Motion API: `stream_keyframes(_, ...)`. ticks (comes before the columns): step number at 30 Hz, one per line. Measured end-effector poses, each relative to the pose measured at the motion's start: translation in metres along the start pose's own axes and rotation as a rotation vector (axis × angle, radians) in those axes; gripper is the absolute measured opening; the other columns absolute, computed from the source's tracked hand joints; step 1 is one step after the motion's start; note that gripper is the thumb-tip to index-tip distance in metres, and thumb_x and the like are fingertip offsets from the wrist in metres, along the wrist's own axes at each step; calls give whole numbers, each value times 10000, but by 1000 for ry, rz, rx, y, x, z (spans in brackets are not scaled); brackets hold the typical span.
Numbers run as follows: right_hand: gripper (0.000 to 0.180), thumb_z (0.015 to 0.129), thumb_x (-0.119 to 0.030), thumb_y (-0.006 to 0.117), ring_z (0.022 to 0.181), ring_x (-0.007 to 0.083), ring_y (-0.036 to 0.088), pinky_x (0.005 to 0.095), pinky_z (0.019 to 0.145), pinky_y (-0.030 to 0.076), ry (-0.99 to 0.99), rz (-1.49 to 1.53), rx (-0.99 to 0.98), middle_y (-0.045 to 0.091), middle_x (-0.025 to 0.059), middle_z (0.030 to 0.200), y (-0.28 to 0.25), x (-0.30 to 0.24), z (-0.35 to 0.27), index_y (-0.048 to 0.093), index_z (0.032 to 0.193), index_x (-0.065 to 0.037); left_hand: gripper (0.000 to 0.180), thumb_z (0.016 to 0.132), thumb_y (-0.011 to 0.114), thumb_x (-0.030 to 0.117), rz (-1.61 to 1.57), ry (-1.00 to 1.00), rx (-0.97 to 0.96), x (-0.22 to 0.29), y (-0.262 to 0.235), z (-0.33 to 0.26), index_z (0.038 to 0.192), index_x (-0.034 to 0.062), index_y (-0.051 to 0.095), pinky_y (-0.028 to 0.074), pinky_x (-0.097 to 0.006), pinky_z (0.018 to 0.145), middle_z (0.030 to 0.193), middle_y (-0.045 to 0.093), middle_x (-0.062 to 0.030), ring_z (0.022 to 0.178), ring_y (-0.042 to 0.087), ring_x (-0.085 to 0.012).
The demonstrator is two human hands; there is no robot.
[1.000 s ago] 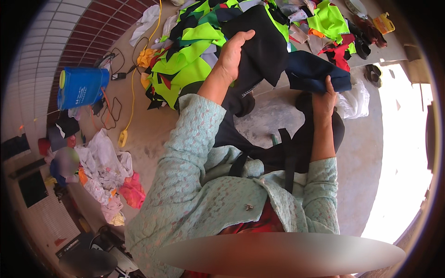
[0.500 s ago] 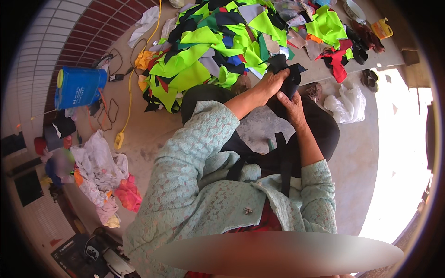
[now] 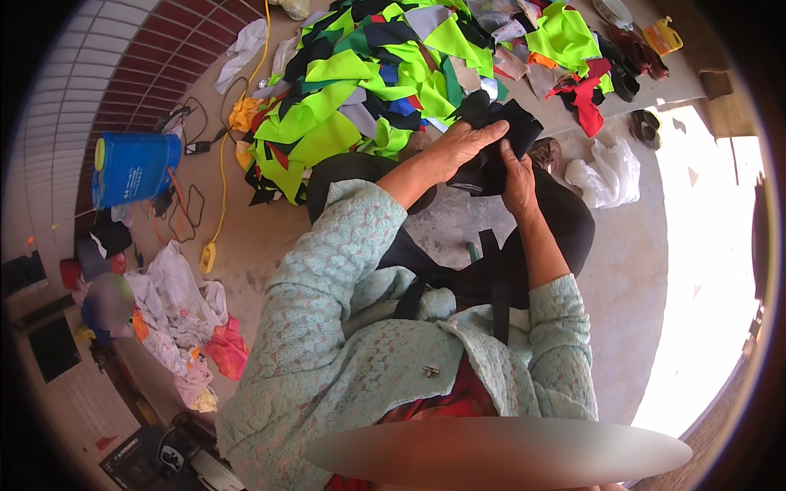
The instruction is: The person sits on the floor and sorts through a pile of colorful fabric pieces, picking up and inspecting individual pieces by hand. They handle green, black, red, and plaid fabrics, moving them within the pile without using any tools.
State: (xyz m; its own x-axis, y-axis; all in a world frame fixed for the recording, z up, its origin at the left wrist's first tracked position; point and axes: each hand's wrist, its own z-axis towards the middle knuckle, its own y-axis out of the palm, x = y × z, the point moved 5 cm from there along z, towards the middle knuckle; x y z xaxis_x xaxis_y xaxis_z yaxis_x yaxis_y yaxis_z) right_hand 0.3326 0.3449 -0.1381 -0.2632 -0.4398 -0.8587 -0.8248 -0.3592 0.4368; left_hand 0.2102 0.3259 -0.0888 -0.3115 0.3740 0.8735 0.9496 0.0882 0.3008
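Both my hands hold a small piece of black cloth (image 3: 499, 139) out in front of me. My left hand (image 3: 458, 143) grips its left side with the fingers curled over it. My right hand (image 3: 517, 176) pinches its lower right part from below. The cloth is bunched and partly hidden by my fingers. Just beyond it lies a big heap of fabric scraps (image 3: 368, 82), mostly neon green with black, blue, grey and red pieces. More black fabric (image 3: 491, 278) drapes over my lap and legs.
A blue container (image 3: 135, 168) stands at the left by black cables and a yellow cord (image 3: 217, 204). A pile of white and pink cloth (image 3: 184, 319) lies lower left. A white plastic bag (image 3: 610, 176), dark shoes (image 3: 643, 123) and a yellow jug (image 3: 663, 37) sit to the right on the concrete floor.
My hands were apart, the left raised with a large dark piece. They came together in front of me and now both hold the small black cloth.
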Motion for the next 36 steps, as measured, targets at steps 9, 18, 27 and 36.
stream_keyframes(9,419,897,-372,506,933,164,582,297,827,467,156,329,55,595,60,1073,-6,2,4,527,1155,-42,397,752,626,178,163,-76,113,16,3,-13,1043,-55,490,422,-267,612,898,514,-66,785,482,-102)
stream_keyframes(18,479,910,-402,446,1115,264,509,407,990,365,184,754,-17,528,102,1231,-6,-8,6,480,1230,-48,313,705,475,3,-25,-106,183,-12,-30,16,1017,0,494,475,-311,681,919,493,-50,847,505,-127)
stream_keyframes(27,477,904,-407,467,1085,252,526,394,957,396,173,641,16,545,95,1200,-15,-5,11,487,1216,-48,373,731,425,31,631,369,228,2,-23,10,1097,-39,452,461,-373,677,907,569,-186,765,550,-301)
stream_keyframes(36,478,896,-425,479,1046,214,541,355,927,411,239,491,-3,565,60,1155,-17,14,10,490,1202,-59,432,696,524,121,944,311,62,0,7,1,1059,-82,406,425,-470,793,1036,498,-320,966,510,-424)
